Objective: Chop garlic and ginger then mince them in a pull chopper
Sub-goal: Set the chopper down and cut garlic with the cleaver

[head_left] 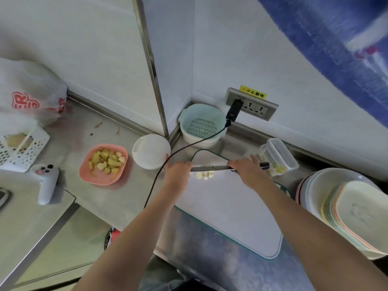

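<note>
The near half of the white cutting board (231, 217) lies bare for a hand to pass, while the far edge is hemmed by the black cable (168, 162), the white round container (151, 151), the clear box (278, 156) and stacked plates (346, 213) at right.

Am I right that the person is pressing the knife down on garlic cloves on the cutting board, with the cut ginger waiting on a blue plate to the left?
Not quite. In the head view the plate holding the cut ginger is pink, not blue. The rest holds: both hands are on the knife, over garlic cloves on the cutting board.
</note>
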The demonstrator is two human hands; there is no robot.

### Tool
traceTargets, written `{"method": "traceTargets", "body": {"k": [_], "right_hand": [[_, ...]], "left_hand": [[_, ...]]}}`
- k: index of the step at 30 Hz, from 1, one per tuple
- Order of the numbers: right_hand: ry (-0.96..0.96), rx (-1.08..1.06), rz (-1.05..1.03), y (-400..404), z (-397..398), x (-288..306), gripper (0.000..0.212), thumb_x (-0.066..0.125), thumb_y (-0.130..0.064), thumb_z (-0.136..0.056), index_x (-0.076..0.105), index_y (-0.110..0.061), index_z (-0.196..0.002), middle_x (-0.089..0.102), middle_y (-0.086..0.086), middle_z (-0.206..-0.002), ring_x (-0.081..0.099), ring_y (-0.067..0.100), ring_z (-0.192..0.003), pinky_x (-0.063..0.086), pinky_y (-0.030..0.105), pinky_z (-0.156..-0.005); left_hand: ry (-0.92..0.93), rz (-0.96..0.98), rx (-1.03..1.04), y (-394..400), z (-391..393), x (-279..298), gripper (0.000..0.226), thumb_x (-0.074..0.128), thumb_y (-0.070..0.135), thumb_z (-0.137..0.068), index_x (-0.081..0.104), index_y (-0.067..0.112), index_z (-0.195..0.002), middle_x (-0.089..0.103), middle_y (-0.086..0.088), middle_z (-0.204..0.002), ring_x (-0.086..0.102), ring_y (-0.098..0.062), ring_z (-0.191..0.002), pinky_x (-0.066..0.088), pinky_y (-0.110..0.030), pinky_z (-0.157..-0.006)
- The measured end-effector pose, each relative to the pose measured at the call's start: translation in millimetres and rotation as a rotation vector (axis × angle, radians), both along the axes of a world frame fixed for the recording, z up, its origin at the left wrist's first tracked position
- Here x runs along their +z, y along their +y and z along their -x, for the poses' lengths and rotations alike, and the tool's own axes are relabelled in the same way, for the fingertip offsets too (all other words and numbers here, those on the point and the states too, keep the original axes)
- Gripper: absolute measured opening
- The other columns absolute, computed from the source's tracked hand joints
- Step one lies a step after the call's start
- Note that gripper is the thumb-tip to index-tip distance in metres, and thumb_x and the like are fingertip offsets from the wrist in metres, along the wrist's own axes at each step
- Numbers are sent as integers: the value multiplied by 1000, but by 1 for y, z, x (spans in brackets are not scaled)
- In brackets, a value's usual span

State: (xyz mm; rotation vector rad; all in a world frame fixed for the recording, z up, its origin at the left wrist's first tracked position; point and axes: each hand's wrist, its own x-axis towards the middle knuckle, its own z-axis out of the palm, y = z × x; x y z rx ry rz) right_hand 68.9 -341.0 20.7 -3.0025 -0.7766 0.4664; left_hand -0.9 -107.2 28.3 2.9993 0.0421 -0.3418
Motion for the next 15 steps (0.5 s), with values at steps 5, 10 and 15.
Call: {"method": "traceTargets", "body": {"k": [5,10,15], "right_hand": [[-24,-68,81,-8,20,-7,33,39,4,-90,47,-23,-108,54,4,-106,47,25,-112,15,53,-113],[-50,-82,182,-21,30,-7,45,47,4,-88,46,-26,-123,42,10,-131,38,28,-126,19,59,-112],[-31,-63,262,-39,46,-8,54,48,4,-87,41,-29,-130,39,12,-137,34,30,-130,17,61,-111]], "left_hand": [[16,-47,-227,-8,0,-5,28,48,1,-90,58,11,-114,59,-8,-113,54,-25,-109,28,-32,-109],[-36,-168,-357,-31,15,-8,35,58,6,-82,54,7,-116,57,-12,-115,53,-28,-110,25,-33,-111],[16,-138,-362,-44,40,-17,37,44,4,-87,48,6,-124,52,-12,-121,47,-29,-117,14,-34,-116]]}}
